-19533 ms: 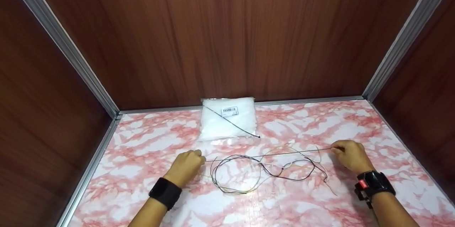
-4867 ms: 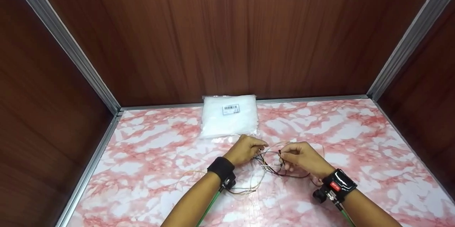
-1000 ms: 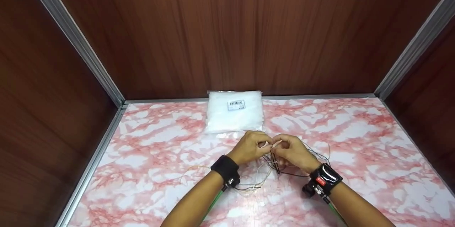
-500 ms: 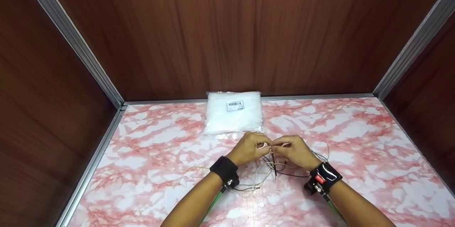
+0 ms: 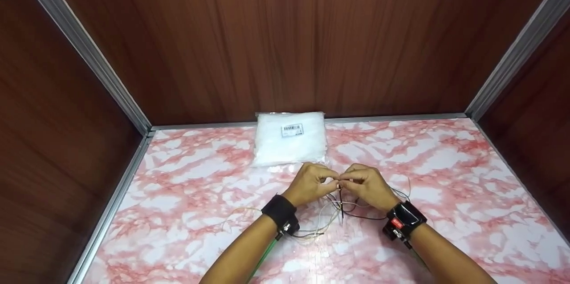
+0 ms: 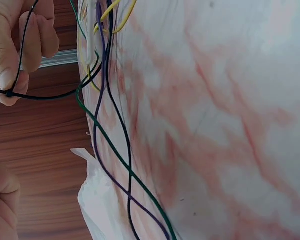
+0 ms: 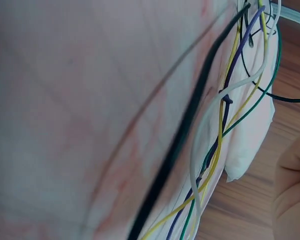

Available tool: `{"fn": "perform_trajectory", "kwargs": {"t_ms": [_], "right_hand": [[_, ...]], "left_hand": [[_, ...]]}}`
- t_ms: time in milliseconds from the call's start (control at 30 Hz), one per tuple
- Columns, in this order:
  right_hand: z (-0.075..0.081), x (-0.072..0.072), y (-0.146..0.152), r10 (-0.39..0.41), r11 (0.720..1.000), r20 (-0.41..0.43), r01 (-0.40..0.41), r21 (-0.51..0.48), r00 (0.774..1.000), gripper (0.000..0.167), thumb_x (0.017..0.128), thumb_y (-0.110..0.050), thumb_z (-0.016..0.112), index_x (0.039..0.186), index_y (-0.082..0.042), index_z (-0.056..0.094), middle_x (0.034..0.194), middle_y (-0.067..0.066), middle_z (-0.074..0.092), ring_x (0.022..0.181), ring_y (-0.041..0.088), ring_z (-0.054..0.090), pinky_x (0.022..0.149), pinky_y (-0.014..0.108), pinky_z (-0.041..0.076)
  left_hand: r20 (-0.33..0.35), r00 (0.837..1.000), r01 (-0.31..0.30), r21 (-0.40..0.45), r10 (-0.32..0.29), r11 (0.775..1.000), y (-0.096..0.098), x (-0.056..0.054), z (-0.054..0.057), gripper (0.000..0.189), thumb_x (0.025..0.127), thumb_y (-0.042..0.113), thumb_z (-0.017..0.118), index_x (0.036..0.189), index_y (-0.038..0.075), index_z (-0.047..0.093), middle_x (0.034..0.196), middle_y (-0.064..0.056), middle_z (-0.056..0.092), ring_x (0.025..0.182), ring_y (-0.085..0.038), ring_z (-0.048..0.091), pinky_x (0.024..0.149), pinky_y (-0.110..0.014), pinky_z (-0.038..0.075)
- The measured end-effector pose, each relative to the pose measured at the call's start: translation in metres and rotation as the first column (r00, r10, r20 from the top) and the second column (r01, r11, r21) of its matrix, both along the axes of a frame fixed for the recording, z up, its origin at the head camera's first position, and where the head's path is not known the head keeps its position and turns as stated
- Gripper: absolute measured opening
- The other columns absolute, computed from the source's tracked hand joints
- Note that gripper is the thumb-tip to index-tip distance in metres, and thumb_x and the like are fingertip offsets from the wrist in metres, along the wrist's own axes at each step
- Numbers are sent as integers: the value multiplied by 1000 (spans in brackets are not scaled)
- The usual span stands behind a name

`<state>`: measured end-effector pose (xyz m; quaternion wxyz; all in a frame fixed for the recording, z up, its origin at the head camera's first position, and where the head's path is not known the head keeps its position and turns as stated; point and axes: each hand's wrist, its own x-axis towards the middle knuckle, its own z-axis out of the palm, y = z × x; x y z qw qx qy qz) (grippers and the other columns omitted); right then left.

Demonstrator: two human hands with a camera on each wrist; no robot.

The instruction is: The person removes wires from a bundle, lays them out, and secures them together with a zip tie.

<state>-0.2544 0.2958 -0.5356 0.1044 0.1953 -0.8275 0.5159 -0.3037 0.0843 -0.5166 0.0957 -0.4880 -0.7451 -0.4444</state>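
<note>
In the head view, my left hand (image 5: pixel 310 182) and right hand (image 5: pixel 367 186) meet fingertip to fingertip above the table. Between them they pinch a thin black strip, seemingly a cable tie (image 5: pixel 341 204), whose end hangs down. The left wrist view shows the right hand (image 6: pixel 22 45) with a small black crossing or head at its fingertip, and black lines running off it. Beneath the hands lie loose wires (image 7: pixel 221 135) in black, purple, green, yellow and white, crossing one another. Whether the tie encircles the wires, I cannot tell. Fingers hide the left hand's exact grip.
A clear plastic bag (image 5: pixel 289 146) with white contents and a barcode label lies behind the hands, near the back wall (image 5: pixel 285 43). Wire ends spread past both wrists on the pink and white marbled table (image 5: pixel 187 177). Metal-framed brown panels stand at both sides.
The black strip that lay across the bag long ago is gone from there. Since then the hands have come together. Over the last second they stay nearly still, with small finger shifts.
</note>
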Motion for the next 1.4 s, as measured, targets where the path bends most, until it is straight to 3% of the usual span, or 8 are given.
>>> {"fn": "perform_trajectory", "kwargs": {"t_ms": [200, 500, 833, 1200, 1400], "right_hand": [[1, -2, 4, -18, 1000, 12, 18, 12, 1000, 21, 82, -6, 75, 99, -19, 78, 89, -1, 70, 77, 9, 62, 68, 21, 53], [-3, -2, -1, 11, 1000, 36, -11, 6, 999, 18, 83, -10, 75, 98, -19, 78, 91, -1, 71, 82, 11, 65, 72, 22, 54], [-5, -3, -8, -20, 999, 11, 20, 32, 1000, 17, 81, -2, 75, 94, -12, 79, 87, 5, 71, 77, 9, 63, 68, 22, 53], [23, 14, -24, -55, 991, -8, 55, 118, 998, 15, 79, 4, 73, 89, -7, 78, 82, 11, 69, 74, 10, 60, 69, 18, 49], [4, 3, -17, -8, 988, -5, 9, 156, 1000, 9, 81, -5, 75, 87, -10, 79, 82, 4, 71, 74, 8, 61, 69, 20, 51]], "left_hand": [[1, 1000, 28, 26, -28, 999, -2, -1, 11, 17, 82, 6, 67, 93, 11, 79, 65, 1, 64, 54, -1, 39, 51, -12, 28], [-66, 998, 24, 63, -19, 998, -7, 4, 14, 16, 81, 6, 68, 91, 12, 79, 61, 3, 60, 55, 2, 36, 52, -10, 27], [-63, 997, 55, 109, -48, 992, -12, 12, 37, 16, 82, 2, 66, 85, 13, 77, 62, 3, 59, 55, 0, 37, 54, -10, 27], [-113, 993, 51, 163, -33, 985, -13, 14, 54, 16, 81, 1, 65, 80, 14, 75, 60, 3, 54, 55, 0, 38, 54, -9, 28], [-158, 987, 37, 197, -5, 980, -13, 18, 65, 16, 80, -1, 66, 78, 12, 74, 55, 2, 46, 54, 2, 32, 55, -5, 22]]}}
